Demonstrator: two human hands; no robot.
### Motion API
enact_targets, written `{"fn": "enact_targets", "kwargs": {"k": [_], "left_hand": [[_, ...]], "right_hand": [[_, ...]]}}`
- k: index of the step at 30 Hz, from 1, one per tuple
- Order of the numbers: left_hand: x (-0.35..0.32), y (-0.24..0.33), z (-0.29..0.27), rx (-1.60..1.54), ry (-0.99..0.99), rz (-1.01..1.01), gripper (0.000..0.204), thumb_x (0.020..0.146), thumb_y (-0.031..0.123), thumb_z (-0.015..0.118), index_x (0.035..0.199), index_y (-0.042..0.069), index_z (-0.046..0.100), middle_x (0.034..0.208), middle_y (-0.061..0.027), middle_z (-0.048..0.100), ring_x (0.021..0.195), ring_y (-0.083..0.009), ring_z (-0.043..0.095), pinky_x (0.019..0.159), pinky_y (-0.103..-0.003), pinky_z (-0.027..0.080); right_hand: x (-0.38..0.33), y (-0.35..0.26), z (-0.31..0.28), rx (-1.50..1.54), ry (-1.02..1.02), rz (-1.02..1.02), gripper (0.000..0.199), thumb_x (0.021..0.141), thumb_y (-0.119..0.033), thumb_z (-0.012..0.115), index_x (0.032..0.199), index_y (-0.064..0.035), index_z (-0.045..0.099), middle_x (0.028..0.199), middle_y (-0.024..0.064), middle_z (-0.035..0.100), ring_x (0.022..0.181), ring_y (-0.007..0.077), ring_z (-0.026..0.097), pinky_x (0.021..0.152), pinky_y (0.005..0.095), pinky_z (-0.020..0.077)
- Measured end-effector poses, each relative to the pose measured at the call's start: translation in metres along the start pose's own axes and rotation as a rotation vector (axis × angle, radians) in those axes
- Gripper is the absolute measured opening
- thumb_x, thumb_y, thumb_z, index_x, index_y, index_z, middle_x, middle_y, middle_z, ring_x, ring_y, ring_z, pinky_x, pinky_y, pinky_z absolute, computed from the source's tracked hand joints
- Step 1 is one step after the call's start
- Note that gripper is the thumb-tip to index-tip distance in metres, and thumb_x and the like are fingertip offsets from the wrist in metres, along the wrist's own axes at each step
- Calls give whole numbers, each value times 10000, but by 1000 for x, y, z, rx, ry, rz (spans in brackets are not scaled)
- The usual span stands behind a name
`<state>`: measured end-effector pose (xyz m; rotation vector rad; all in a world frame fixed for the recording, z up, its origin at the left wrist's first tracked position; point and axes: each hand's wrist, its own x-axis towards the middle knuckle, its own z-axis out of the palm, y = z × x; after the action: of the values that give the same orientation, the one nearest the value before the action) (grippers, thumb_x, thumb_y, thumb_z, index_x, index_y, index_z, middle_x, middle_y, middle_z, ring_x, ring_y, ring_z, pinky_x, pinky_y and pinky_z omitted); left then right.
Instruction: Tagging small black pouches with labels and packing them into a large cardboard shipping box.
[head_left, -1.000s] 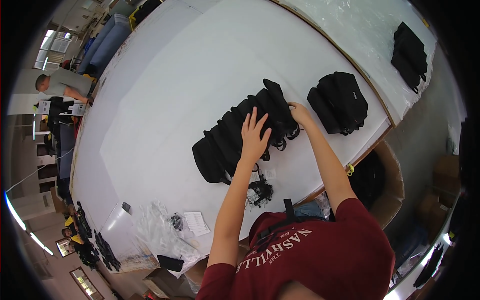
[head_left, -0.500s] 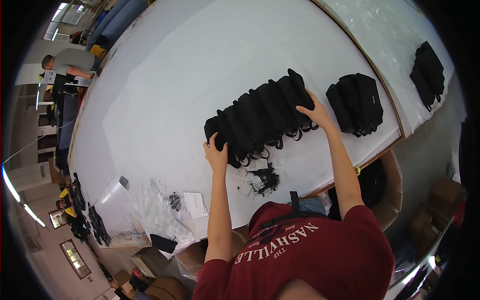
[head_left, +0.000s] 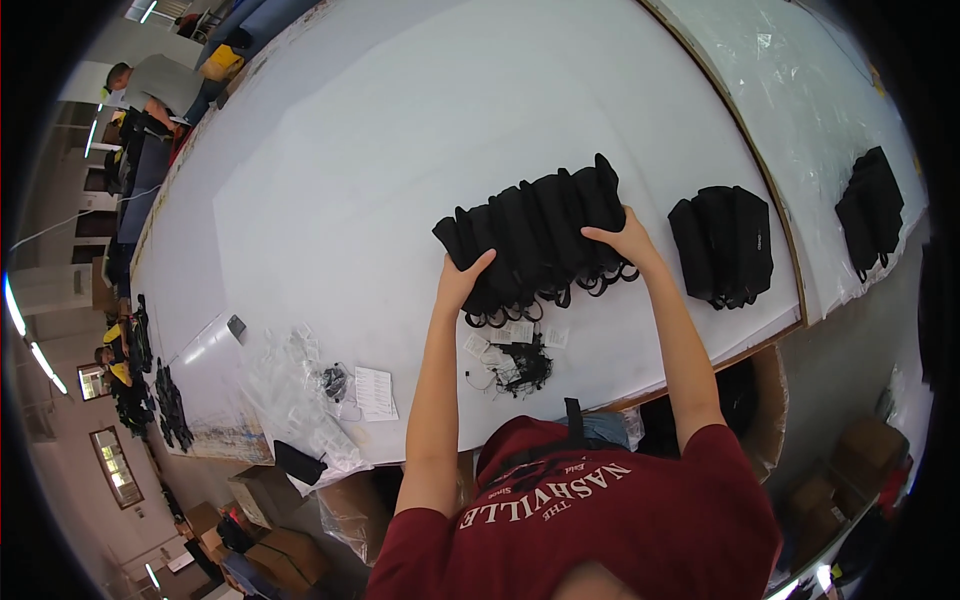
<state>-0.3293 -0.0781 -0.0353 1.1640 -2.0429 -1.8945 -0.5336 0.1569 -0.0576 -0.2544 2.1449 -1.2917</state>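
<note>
A row of several black fabric bags (head_left: 535,235), packed side by side with small loops along the near edge, is in front of me on the white table. My left hand (head_left: 462,280) clasps the left end of the row, its thumb over the near side and its other fingers hidden. At the right end my right hand (head_left: 625,243) grips the last bag, thumb laid across it. Just below the row is a tangle of black cords (head_left: 522,366) with white paper tags (head_left: 519,332) around it.
Another cluster of black bags (head_left: 722,247) is to the right, and more black bags (head_left: 868,215) are on the plastic-covered surface beyond the wooden edge (head_left: 765,165). Clear plastic bags (head_left: 300,395) and a printed sheet (head_left: 375,394) are at left. Another person (head_left: 165,85) works far left.
Both hands have come closer together, squeezing the row of bags shorter. The left end has moved right, and the bags are more tightly bunched. My view has shifted slightly.
</note>
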Motion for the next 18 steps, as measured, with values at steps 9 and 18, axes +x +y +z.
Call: {"fn": "enact_targets", "kwargs": {"k": [9, 18], "left_hand": [[1, 16, 10, 66, -76, 128, 733, 668, 286, 803, 1219, -67, 472, 1151, -165, 589, 1054, -250, 578, 911, -341, 450], [-79, 35, -48, -7, 125, 260, 791, 649, 297, 817, 1243, -62, 438, 1165, -171, 579, 1064, -270, 574, 921, -347, 448]], "right_hand": [[-27, -19, 5, 307, -181, -71, 759, 648, -285, 812, 1233, 48, 462, 1147, 159, 577, 1052, 237, 571, 914, 330, 445], [-81, -74, 32, 254, -235, -212, 784, 664, -263, 798, 1282, 33, 415, 1180, 152, 555, 1082, 230, 553, 929, 325, 438]]}}
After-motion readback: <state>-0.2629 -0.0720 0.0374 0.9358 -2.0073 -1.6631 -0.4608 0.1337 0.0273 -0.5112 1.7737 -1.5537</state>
